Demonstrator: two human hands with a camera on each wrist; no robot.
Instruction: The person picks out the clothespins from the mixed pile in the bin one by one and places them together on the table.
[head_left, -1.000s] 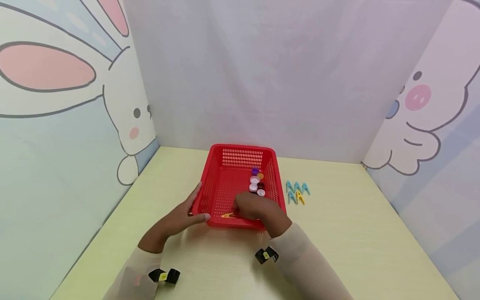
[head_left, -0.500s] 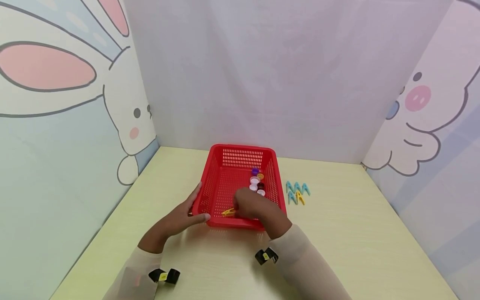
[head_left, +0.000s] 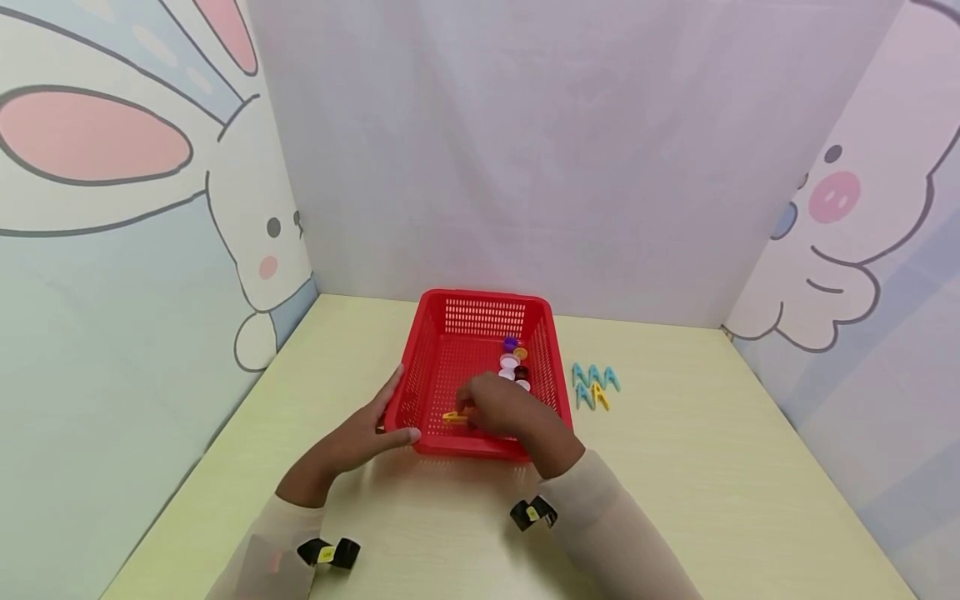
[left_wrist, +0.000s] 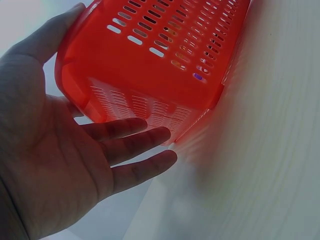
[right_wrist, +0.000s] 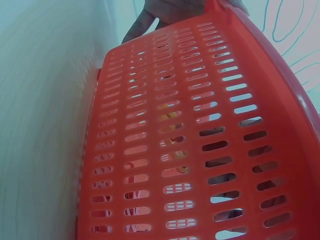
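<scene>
Right now I'm holding the yellow clip (head_left: 453, 417) inside the red basket (head_left: 480, 450), near its close wall; whether it is touching the basket floor I can't tell. Its long axis is running roughly crosswise, one end pointing out to my left and the other disappearing under the curled fingers of my right hand (head_left: 501, 407). Those fingers are clamping on it, and I'm guessing that I'm gripping only one end so the rest is sticking out free. My left hand (head_left: 360, 435) is framing the basket's near left corner, thumb lying at the rim and the other fingers straight and spread apart outside the wall, probably steadying the basket against sliding. Along the inside of the right wall, the caps (head_left: 510, 361) are sitting in a close cluster, purple one farthest from me, perhaps so that they are having a side of their own. Beyond the basket, on the table (head_left: 697, 433) to my right, four blue clips (head_left: 594, 372) and another yellow clip (head_left: 597, 392) are lying in two short rows, presumably spaced so each is easy to see; their narrow ends are pointing away from me, long axes slanting a little.
</scene>
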